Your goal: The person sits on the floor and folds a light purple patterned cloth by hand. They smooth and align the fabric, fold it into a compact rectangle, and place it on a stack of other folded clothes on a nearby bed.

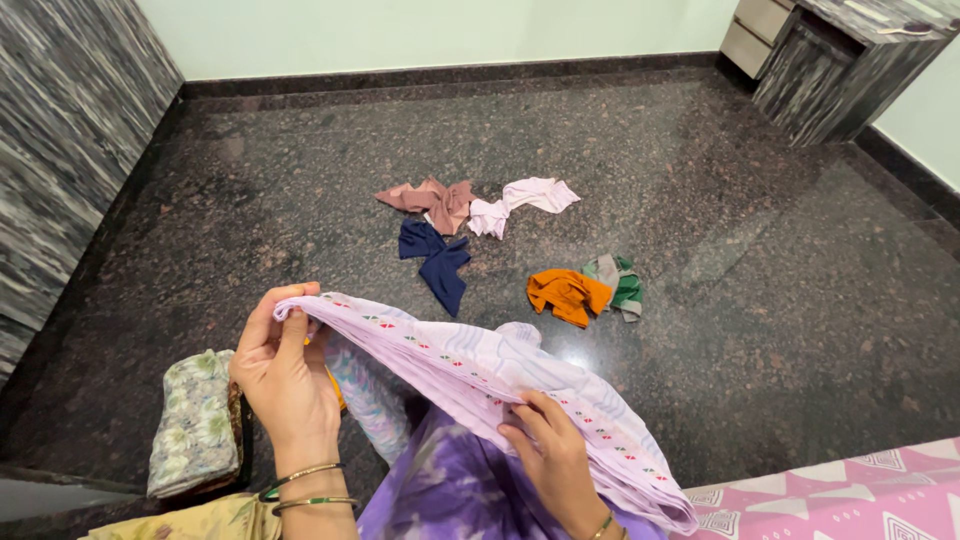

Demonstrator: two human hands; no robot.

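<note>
A pale lilac cloth (470, 365) with small red and green motifs stretches between my hands, low in the head view. My left hand (283, 375) pinches its upper left corner, fingers closed on the edge. My right hand (548, 450) grips the cloth's lower edge near the middle, thumb on top. The cloth drapes past my right wrist toward the bottom right. Under it lies a purple tie-dyed fabric (450, 490) over my lap.
Small crumpled cloths lie on the dark granite floor (760, 330): brown (430, 200), pale pink (525, 200), navy (437, 258), orange (566, 294), green and grey (618, 282). A folded floral cloth (195, 420) sits left. A pink patterned sheet (850, 495) is bottom right. A cabinet (835, 60) stands far right.
</note>
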